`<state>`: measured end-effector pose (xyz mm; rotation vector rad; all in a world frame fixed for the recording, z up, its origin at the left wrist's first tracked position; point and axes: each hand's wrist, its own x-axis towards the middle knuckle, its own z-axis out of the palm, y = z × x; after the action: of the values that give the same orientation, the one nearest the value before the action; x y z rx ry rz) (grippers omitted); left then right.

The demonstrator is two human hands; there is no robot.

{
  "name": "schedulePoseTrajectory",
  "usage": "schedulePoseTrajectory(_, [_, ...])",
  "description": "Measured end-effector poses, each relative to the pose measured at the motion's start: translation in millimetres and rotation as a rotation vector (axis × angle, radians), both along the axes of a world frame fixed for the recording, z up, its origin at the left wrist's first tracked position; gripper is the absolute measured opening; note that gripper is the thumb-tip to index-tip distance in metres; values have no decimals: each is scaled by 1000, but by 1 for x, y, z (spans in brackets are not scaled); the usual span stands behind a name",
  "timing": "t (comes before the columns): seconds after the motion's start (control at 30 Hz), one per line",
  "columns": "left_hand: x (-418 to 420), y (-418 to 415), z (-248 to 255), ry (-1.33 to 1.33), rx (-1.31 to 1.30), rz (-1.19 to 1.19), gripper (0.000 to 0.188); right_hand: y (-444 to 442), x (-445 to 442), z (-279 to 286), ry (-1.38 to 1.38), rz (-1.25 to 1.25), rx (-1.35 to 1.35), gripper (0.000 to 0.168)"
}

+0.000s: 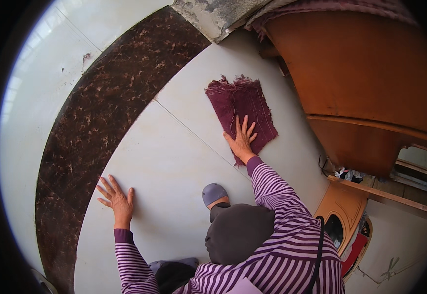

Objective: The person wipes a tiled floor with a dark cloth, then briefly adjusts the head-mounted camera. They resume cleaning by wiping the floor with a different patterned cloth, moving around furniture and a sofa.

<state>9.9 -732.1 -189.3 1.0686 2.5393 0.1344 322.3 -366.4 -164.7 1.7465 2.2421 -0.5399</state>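
A frayed maroon cloth (255,106) lies spread on the pale floor tiles (173,147), with loose threads along its far edge. My right hand (243,141) is laid flat on the cloth's near part, fingers spread, without gripping it. To the left, my left hand (118,204) has its fingers apart and holds nothing. It is at the pale floor beside the dark marbled tile band (125,73); whether the palm bears on the floor I cannot tell.
A brown wooden furniture panel (360,70) rises along the right. Below it are a wooden drawer or board (342,202) and a pile of small items (349,174). A rough plaster wall corner (217,18) juts in at the top. My grey clog (214,194) rests between my arms.
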Motion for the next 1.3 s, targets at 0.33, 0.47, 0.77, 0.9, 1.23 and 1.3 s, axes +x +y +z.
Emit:
schedulePoseTrajectory(0.33, [-4, 13, 27, -205, -110, 79, 87, 47, -15, 6, -5, -123, -26, 74])
schedulePoseTrajectory(0.47, [-7, 12, 30, -218, -89, 101, 84, 55, -13, 16, -21, -16, -104, 69])
schedulePoseTrajectory(0.77, [1, 4, 3, -37, 83, 116, 71, 35, -47, 22, -117, -83, -212, 70])
schedulePoseTrajectory(0.9, [4, 6, 0, -34, 83, 64, 72, 1, -48, -1, 0, -215, 17, 72])
schedulePoseTrajectory(1.23, [-5, -1, -19, 120, 128, 34, 64, 22, 12, -2, 35, 63, 137, 59])
schedulePoseTrajectory(1.3, [-7, 7, -7, 94, 171, -18, 62, 35, 33, 4, 25, 121, 150, 60])
